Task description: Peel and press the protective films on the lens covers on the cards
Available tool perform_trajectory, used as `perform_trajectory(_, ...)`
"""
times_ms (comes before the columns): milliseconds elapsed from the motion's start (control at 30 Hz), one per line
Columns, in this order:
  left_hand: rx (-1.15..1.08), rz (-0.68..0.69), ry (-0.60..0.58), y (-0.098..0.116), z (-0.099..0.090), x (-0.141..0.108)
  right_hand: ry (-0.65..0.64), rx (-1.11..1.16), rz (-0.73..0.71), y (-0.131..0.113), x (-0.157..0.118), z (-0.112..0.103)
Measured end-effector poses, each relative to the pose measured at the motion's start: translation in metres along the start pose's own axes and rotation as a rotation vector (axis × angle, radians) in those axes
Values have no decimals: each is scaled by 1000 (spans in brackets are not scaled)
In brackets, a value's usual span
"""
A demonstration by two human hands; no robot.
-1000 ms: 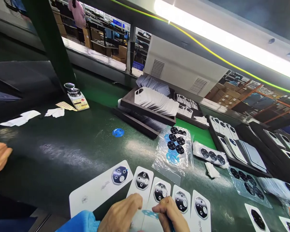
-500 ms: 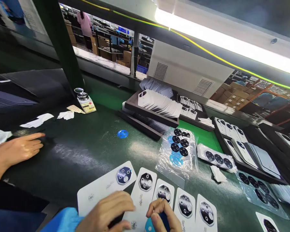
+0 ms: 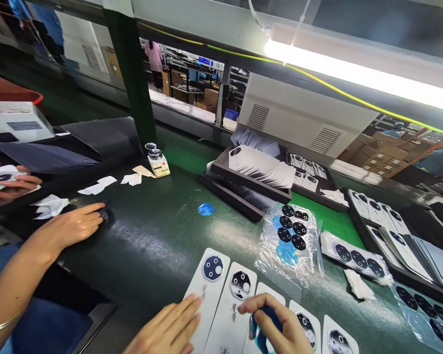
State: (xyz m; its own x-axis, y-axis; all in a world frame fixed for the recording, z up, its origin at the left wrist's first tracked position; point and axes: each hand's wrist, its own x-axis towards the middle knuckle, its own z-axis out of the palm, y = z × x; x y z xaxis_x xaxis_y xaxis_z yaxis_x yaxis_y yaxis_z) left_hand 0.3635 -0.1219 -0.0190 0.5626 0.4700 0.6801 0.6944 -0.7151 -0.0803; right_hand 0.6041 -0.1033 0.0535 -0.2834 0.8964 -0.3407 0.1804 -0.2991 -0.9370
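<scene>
At the far left of the frame a co-worker's hand (image 3: 72,227) lies flat on the dark green worktop (image 3: 147,241), fingertips on a small dark item; paper scraps (image 3: 96,187) lie above it. Further up stands a small scale (image 3: 157,162). Near mid-frame a blue film disc (image 3: 205,209) lies alone on the worktop. Along the bottom edge sits a row of white back covers (image 3: 206,290), each with a round camera plate. The left hand (image 3: 170,330) rests open and flat on the leftmost covers, fingers spread, gripping nothing. Just right of it the right hand (image 3: 273,327) is curled in a narrow grip around a blue tool (image 3: 260,334), over the third cover. Above these lies a plastic bag (image 3: 290,241) of black lens rings, and behind it a dark tray (image 3: 251,179) of stacked covers. More trays (image 3: 387,231) fill the right side.
</scene>
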Motion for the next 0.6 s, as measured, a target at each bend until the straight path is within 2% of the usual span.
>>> perform_trajectory(100,-83,-95,118,5,8,4,19,-108,12,-14,18,5)
perform_trajectory(167,-165,-180,145,3,11,8,45,-113,68,-19,31,10)
perform_trajectory(233,-218,-214,69,-4,12,17,55,-154,92,-21,45,13)
perform_trajectory(300,-223,-216,-3,-13,13,30,69,-274,46,-21,60,13)
perform_trajectory(433,-217,-235,-30,-24,23,47,109,-483,-71,-16,85,7)
perform_trajectory(600,-240,-261,-74,-24,34,47,82,-582,-40,-11,97,6)
